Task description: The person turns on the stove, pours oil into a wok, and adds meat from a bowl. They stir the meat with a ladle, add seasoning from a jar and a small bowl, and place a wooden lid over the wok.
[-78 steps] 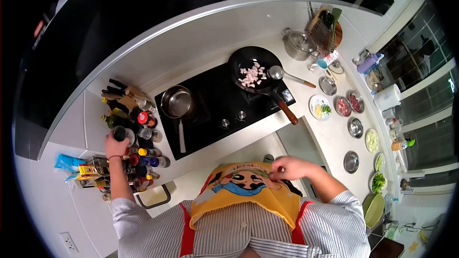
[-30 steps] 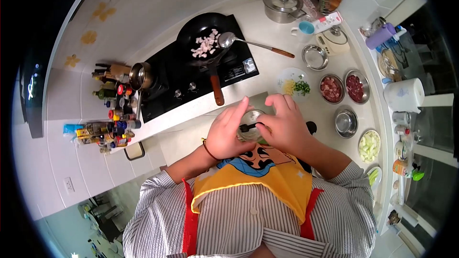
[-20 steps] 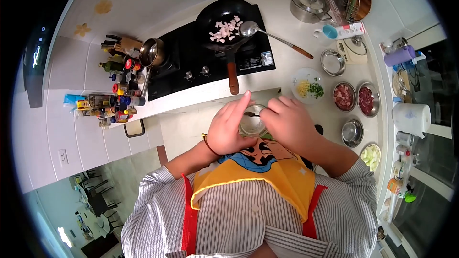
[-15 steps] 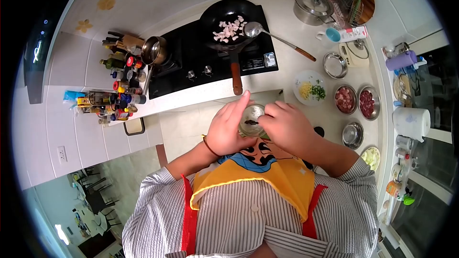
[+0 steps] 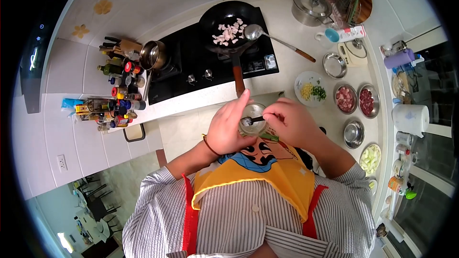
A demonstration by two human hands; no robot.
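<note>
My left hand [image 5: 226,123] is wrapped round a clear glass jar [image 5: 256,110] in front of my apron, with the thumb and fingers at its side. My right hand [image 5: 292,120] pinches the handle of a small black spoon [image 5: 251,120]. The spoon's bowl lies over the jar's mouth and holds a little white stuff. Beyond my hands, a black wok [image 5: 221,15] with pale chopped pieces [image 5: 229,32] sits on the black stove [image 5: 191,57].
A ladle [image 5: 287,44] rests on the wok's rim. At the right stand a white plate [image 5: 299,96] of chopped bits, bowls of red meat [image 5: 345,98], an empty metal bowl [image 5: 354,134] and a lidded pot [image 5: 311,5]. Bottles [image 5: 112,69] and a small pan [image 5: 153,53] are at the left.
My right hand has moved slightly right and raised the black spoon, so its handle and bowl now show over the jar. My left hand stays round the jar.
</note>
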